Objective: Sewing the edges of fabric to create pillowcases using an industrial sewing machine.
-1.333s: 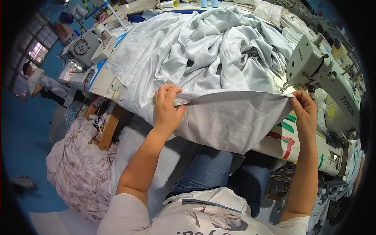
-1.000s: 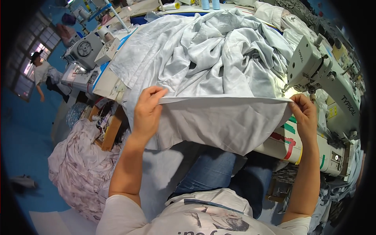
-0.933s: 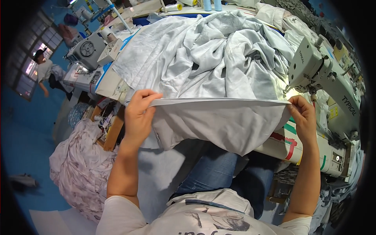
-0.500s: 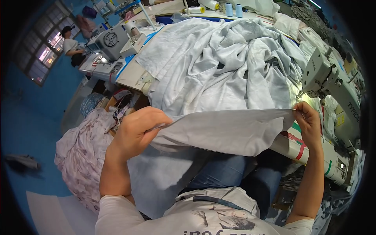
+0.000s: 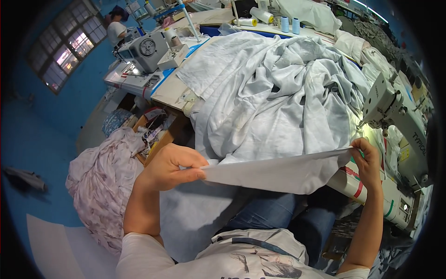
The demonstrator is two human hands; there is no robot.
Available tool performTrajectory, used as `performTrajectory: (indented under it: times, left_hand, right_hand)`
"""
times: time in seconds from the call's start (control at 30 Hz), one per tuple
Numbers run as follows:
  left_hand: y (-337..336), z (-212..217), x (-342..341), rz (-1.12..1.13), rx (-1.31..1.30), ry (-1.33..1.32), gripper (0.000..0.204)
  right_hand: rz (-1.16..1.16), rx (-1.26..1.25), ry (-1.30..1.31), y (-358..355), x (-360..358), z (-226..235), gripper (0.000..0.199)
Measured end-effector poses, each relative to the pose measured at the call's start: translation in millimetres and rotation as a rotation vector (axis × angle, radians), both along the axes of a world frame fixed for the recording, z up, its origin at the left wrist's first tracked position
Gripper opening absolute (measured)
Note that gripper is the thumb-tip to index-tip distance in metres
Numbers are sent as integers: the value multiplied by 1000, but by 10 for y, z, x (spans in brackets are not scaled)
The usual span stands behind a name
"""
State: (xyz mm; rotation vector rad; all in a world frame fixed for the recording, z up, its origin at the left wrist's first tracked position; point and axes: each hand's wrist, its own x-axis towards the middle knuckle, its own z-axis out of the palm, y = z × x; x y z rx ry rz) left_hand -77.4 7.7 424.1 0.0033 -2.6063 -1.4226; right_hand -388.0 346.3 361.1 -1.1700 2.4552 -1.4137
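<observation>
Sewing table [image 5: 172, 88], hands [image 5: 169, 167] stretching grey cloth [image 5: 278, 172] (taut)

The person wears a white short-sleeved T-shirt [image 5: 195, 260] with a dark printed picture and a blue band across the chest, blue denim jeans [image 5: 278, 218] over the knees, both forearms bare, and nothing on the wrists or the hands.

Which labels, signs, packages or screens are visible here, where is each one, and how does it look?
Lettering on sewing machine: right side, dark print on the cream body.
Striped band on machine table edge: beneath the right hand, red and green on white.
Cardboard box: left of the pale fabric pile, brown, open, with small items.
No screens visible.
</observation>
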Motion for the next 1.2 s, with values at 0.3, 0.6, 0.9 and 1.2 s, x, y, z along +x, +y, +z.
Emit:
performTrajectory:
  times: [0.3,0.6,0.9,1.2]
  left_hand:
    - [232,112,242,148,-94,137,5]
    - [499,78,274,599,-294,381,8]
    - [774,122,316,592,-468,548,14]
    - [1087,-330,629,306,-922,810,16]
  right_hand:
    - [61,196,-154,-90,97,8,10]
    - [36,9,295,-251,481,140,37]
    - [374,-151,580,-891,1349,440,40]
    - [415,-299,515,-64,1702,869,23]
